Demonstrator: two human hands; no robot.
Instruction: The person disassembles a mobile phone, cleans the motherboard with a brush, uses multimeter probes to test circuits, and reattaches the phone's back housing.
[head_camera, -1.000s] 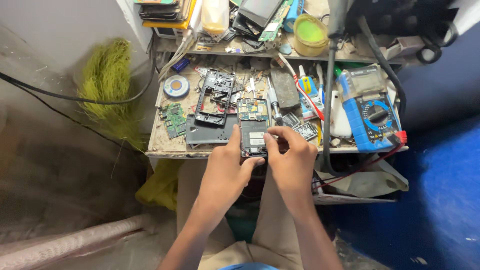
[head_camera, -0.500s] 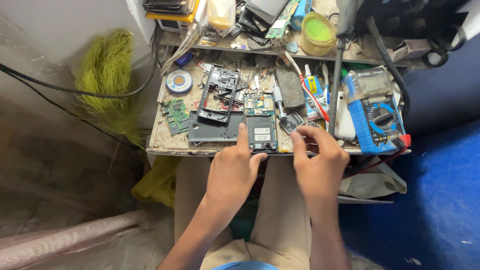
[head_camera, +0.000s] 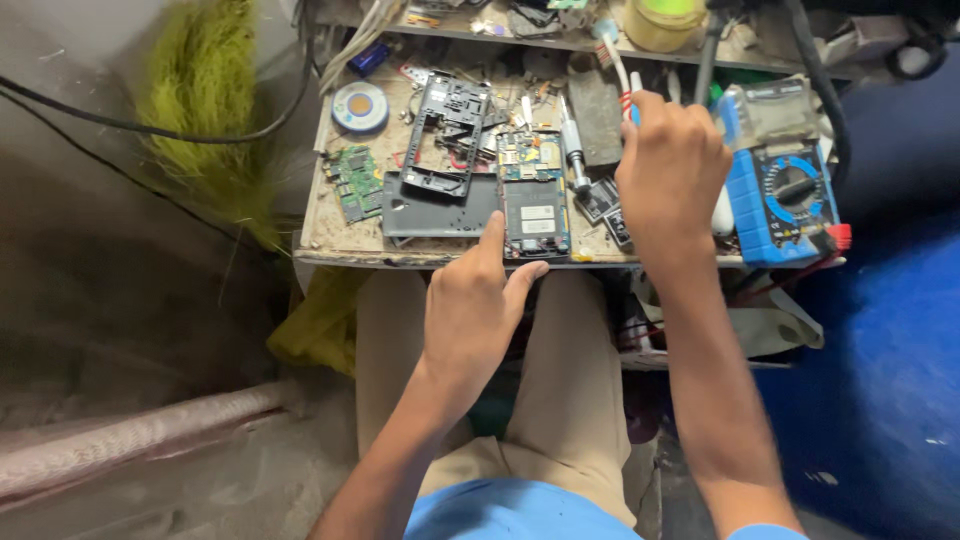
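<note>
On the small workbench (head_camera: 330, 235) we are seeing a stripped phone (head_camera: 535, 195), its circuit board and metal shield exposed, lying flat at the near edge, at roughly 6 o'clock of the work surface. The left hand (head_camera: 470, 310) is pressing on it from below: the index finger is lying along the phone's left side and the thumb is touching its lower edge, the remaining fingers curled under, apparently pinning the phone so that it does not slide.

At 2 o'clock from the phone, the right hand (head_camera: 670, 165) is closing around slender tools with red-and-white handles (head_camera: 622, 75), whose tips are pointing toward 12 o'clock; we cannot tell how many it is gripping.

At 9 o'clock from the phone, touching it, a dark grey back cover (head_camera: 435, 205) is lying flat, and a black mid-frame (head_camera: 445, 135) is resting partly on it. Farther toward 9 o'clock, a green circuit board (head_camera: 355, 180) is sitting near the bench's left edge, and at 11 o'clock a round solder-wick spool (head_camera: 360, 105) is lying flat. A blue multimeter (head_camera: 790, 200) is occupying the 3 o'clock edge, just beside the right wrist.

Of containers, we are noting only a yellow-green round tub (head_camera: 665, 20) on the rear shelf at 1 o'clock; its contents are not visible. A black cable (head_camera: 150, 125) is crossing the wall at far left, before a tuft of green fibres (head_camera: 210, 110).
</note>
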